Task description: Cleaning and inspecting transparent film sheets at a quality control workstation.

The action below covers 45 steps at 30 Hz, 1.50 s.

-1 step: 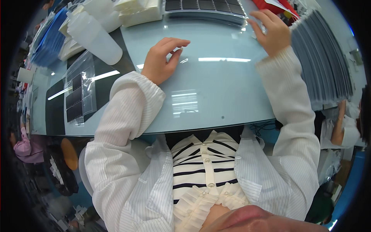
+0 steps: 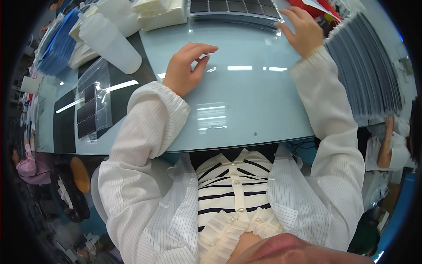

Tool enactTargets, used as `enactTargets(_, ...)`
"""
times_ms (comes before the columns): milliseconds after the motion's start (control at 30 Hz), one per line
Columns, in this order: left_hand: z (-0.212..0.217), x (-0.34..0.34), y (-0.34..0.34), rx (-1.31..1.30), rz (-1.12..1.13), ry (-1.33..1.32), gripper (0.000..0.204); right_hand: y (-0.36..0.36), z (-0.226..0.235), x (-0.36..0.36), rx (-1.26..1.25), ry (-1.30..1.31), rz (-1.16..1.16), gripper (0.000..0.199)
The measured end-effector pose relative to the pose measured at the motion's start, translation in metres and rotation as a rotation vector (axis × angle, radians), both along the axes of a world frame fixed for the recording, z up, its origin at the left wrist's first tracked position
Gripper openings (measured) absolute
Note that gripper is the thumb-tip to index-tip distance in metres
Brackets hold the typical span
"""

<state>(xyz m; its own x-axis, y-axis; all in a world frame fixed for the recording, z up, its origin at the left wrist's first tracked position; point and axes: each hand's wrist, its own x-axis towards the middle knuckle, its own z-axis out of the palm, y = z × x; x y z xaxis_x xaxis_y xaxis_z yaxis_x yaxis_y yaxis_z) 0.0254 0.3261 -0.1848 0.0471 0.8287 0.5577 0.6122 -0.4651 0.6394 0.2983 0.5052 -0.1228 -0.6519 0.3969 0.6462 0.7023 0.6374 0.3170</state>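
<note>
My left hand (image 2: pixel 187 68) hovers over or rests on the glass tabletop (image 2: pixel 246 101), its fingers curved and a gap between thumb and forefinger. Nothing shows in it. At the far side lies a stack of clear plastic sheets with dark rectangles (image 2: pixel 235 6), cut off by the picture's top edge. My right hand (image 2: pixel 303 33) is at that stack's right corner, thumb and fingers apart around it. Whether its fingertips touch the sheets I cannot tell.
Left stand a translucent squeeze bottle (image 2: pixel 112 44), a pale yellow stack of pads (image 2: pixel 162 15) and a clear pouch with dark rectangles (image 2: pixel 88 108). A tall row of grey sheets (image 2: pixel 365 66) lines the right. Behind my right hand is a red item (image 2: pixel 314 8). Other people sit further off.
My right hand has shifted left, bringing its thumb and fingers closer to the corner of the sheet stack. The left hand keeps its pose.
</note>
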Motion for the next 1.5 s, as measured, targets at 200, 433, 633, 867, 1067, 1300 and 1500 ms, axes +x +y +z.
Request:
enactTargets(200,0.005,0.001,-0.006,-0.054,0.040,0.013,0.027,0.070,-0.072,-0.031,-0.063,-0.013,-0.003,0.043)
enactTargets(433,0.006,0.000,-0.014,-0.091,0.068,0.121,0.023,0.044,-0.049,-0.025,-0.130,-0.127,-0.085,0.051)
enactTargets(633,0.002,0.002,-0.010,-0.131,0.052,0.120,0.021,0.098,-0.077,-0.015,-0.240,-0.050,-0.119,0.056)
enactTargets(867,0.002,-0.003,-0.008,-0.189,0.055,0.126,0.020,0.089,-0.058,-0.010,-0.056,-0.276,-0.132,0.029)
enactTargets(1067,0.003,-0.003,-0.008,-0.233,0.054,0.124,0.018,0.060,-0.021,-0.027,-0.007,0.002,-0.009,0.009)
enactTargets(1300,0.001,-0.007,-0.004,-0.285,0.035,0.077,0.020,0.014,-0.020,-0.008,-0.058,-0.037,0.287,0.013)
enactTargets(1500,0.003,-0.010,0.000,-0.591,-0.147,-0.952,0.048,-0.159,-0.016,-0.031,-0.197,-0.057,0.695,0.025)
